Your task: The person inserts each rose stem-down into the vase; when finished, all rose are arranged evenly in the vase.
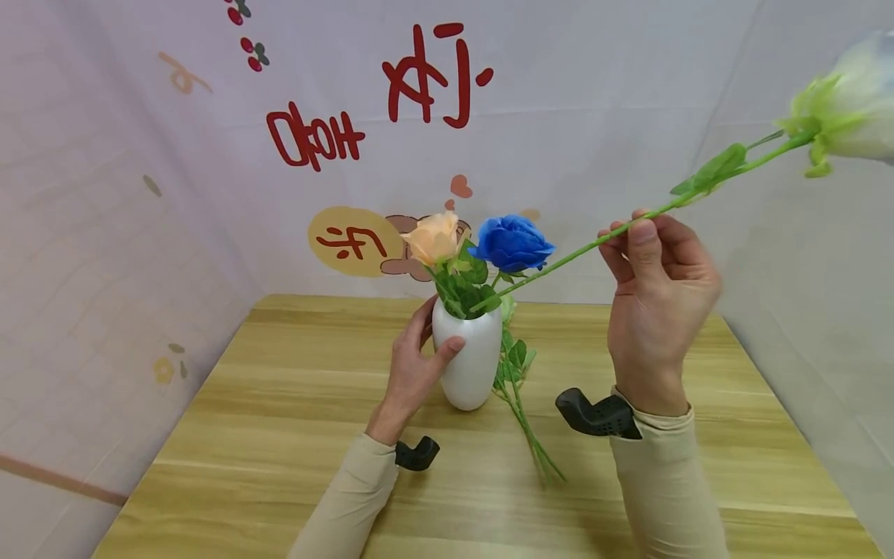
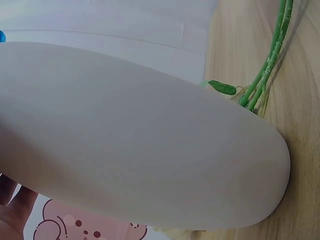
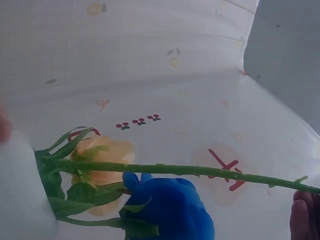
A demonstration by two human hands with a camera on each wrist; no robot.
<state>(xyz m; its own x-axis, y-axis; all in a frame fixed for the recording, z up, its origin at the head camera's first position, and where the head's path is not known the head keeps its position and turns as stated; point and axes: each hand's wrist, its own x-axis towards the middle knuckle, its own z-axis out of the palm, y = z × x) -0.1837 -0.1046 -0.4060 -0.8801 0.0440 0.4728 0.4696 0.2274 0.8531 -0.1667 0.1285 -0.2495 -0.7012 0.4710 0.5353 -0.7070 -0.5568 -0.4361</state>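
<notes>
My left hand [image 1: 412, 373] grips the side of a white vase [image 1: 468, 369], thumb across its front. The vase stands upright on the table and fills most of the left wrist view [image 2: 140, 135]. A peach rose [image 1: 434, 239] and a blue rose [image 1: 513, 243] rise out of its mouth among green leaves. With thumb and fingertips, my right hand [image 1: 663, 310] pinches the long green stem of a white rose [image 1: 855, 109]. That stem slants down to the left, its lower end right at the vase's mouth. In the right wrist view the stem [image 3: 200, 171] crosses before the peach bloom.
Behind and right of the vase, more green flower stems [image 1: 520, 411] lie on the wooden table [image 1: 279, 466], their blooms mostly hidden by the vase. A pale printed backdrop [image 1: 594, 116] closes off the table's back, and similar cloth stands at both sides.
</notes>
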